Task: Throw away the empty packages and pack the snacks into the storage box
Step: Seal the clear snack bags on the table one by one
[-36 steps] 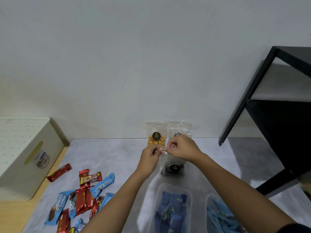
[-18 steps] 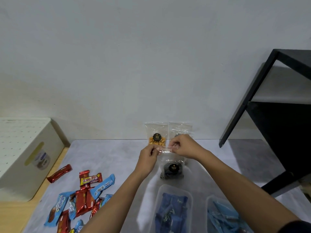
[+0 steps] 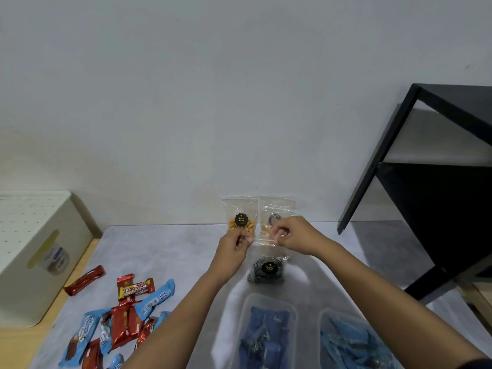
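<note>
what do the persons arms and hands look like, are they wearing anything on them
The left hand and the right hand are both bare, with no gloves. No watch or bracelet shows at either wrist. Both forearms are uncovered. The only clothing in view is the edge of a dark sleeve on the right arm, at the bottom corner of the picture.

Left hand (image 3: 232,246) and right hand (image 3: 294,235) pinched clear pouch (image 3: 267,267) top over table (image 3: 165,251); two containers (image 3: 266,331) nearer camera.

black shelf (image 3: 439,222) beside white wall (image 3: 186,102)
</note>
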The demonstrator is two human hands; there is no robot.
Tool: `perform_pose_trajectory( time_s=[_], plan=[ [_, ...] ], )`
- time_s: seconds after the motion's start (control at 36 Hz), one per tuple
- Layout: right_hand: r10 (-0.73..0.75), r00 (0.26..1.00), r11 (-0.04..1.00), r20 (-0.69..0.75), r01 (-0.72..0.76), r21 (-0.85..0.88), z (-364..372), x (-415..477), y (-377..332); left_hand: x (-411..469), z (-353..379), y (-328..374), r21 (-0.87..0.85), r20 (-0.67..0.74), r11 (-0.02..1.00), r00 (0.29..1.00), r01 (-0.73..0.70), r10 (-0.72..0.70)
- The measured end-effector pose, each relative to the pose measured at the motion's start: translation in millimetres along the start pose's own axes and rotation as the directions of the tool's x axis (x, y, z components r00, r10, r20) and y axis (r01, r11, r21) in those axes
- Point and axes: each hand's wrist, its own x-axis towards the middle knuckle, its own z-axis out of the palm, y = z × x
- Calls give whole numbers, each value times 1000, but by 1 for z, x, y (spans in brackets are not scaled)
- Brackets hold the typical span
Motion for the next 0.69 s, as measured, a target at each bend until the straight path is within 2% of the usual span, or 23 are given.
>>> perform_pose_trajectory(
  time_s=[0.31, 0.47, 0.58, 0.64, 0.69],
  plan=[
    [71, 997, 997, 9, -71, -15, -3, -11, 8, 3, 0, 5, 31, -9, 1000, 1000, -1, 1],
    [85, 993, 996, -77, -86, -18, -1, -15, 10, 3, 0, 11, 139, -4, 987, 997, -76, 78],
    [65, 990, 993, -121, -76, -87, 1, -17, 11, -5, 9, 19, 168, -168, 978, 974, -121, 150],
    [60, 989, 991, -134, -75, -111, 1, -18, 11, -12, 13, 21, 118, -248, 988, 960, -103, 130],
    [56, 990, 989, -127, -73, -127, 2, -19, 10, -19, 19, 21, 57, -268, 993, 957, -102, 114]
  ],
)
